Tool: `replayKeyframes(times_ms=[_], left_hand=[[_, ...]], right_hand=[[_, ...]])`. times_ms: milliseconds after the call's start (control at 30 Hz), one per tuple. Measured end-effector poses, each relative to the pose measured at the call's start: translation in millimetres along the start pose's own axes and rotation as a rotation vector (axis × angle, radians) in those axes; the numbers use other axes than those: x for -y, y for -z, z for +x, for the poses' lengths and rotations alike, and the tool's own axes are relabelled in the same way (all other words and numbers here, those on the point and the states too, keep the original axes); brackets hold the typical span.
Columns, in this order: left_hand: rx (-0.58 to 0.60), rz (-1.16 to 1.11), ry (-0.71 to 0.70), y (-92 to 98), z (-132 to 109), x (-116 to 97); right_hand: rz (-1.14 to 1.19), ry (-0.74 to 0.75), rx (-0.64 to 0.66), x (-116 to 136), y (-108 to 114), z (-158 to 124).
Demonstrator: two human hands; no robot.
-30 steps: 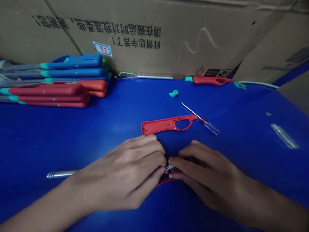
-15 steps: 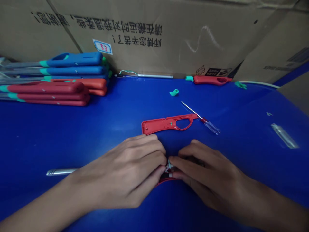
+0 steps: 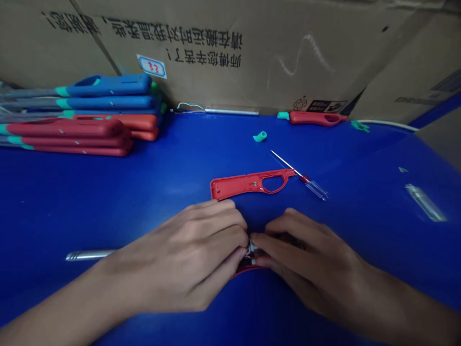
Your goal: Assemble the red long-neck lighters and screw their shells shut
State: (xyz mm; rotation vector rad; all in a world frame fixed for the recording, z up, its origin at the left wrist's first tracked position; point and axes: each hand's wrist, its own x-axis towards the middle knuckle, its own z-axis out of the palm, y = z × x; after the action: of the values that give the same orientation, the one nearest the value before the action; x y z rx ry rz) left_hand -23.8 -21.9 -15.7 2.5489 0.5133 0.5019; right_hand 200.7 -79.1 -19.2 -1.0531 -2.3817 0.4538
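Observation:
My left hand point(image 3: 201, 254) and my right hand point(image 3: 309, 259) meet low in the middle, fingers closed around a red lighter half point(image 3: 248, 272). Most of that half is hidden under the fingers; small white and dark parts show in the gap between the fingertips. A silver metal tube point(image 3: 86, 255) sticks out to the left from behind my left wrist. Just beyond my hands lies an open red shell half point(image 3: 230, 186) with its hollow side up. The tip end of its handle loop touches or nearly touches a screwdriver point(image 3: 312, 186) with a clear and red handle.
Blue and red lighters point(image 3: 108, 85) are stacked at the left. Along the cardboard box point(image 3: 266, 29) lie a thin metal rod point(image 3: 232, 112) and a red lighter body point(image 3: 313, 118). A green nozzle piece point(image 3: 260, 137) stands nearer; a clear tank point(image 3: 425, 203) lies at the right.
Both hands keep their grip and place almost unchanged. The view has shifted very slightly, moving the stacked lighters and the tube a little to the left in the picture.

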Motion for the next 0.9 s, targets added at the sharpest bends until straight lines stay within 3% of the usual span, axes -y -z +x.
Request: replayKeyframes(times_ms=[900], left_hand=[[-0.065, 0.070, -0.027, -0.6, 0.0, -2.8]], right_hand=[[-0.067, 0.031, -0.022, -0.5, 4.6, -1.9]])
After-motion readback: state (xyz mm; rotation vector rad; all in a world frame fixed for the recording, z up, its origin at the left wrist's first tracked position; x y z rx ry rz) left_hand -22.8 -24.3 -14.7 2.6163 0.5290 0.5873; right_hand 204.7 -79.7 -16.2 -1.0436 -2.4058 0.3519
